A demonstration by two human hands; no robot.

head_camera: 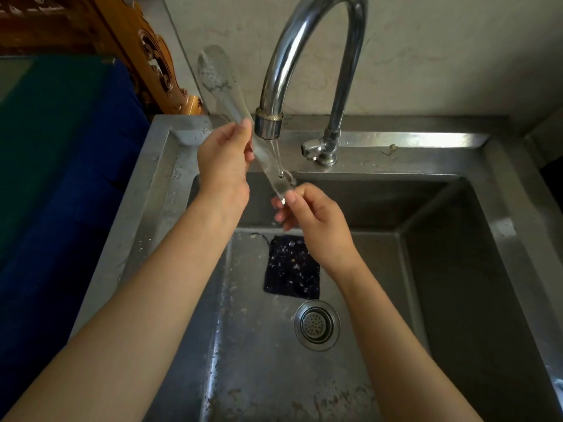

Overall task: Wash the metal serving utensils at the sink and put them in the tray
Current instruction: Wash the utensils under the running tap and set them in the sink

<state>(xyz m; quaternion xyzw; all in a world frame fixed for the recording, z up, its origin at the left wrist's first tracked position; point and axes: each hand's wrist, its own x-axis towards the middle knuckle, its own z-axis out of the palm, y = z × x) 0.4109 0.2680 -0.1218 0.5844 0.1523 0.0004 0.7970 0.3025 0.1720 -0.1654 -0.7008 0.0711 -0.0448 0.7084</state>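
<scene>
Metal serving utensil (227,92) held up over the sink (152,193), slanted. Its broad flat end is up and to the left, near the wall, and its handle end is down and to the right, over the basin. Blurred, wet-looking; blade surface speckled, detail unclear.

The utensil sits between both hands. Left hand (224,166) is higher and to the left and grips the shaft about midway. Its fingers are curled round the shaft and the thumb lies along the near side, tip pointing up. Right hand (313,214) is lower and to the right and pinches the very tip of the handle between thumb and fingertips; the other fingers are loosely curled under. Both forearms reach in from the bottom edge, bare.

Faucet (286,56) arches over from the back ledge, its spout just right of the left hand. A thin water stream (275,156) drops onto the handle between the two hands, just above the right hand's pinch. Tap lever (313,147) at the faucet base.

Rest — dark square pad (292,268) with white flecks lies flat on the basin floor below the right hand, the round drain strainer (316,324) just beside it, nearer the camera. Basin floor wet and streaked. Blue cloth (76,178) left of the sink; carved wooden piece (146,50) at top left.
</scene>
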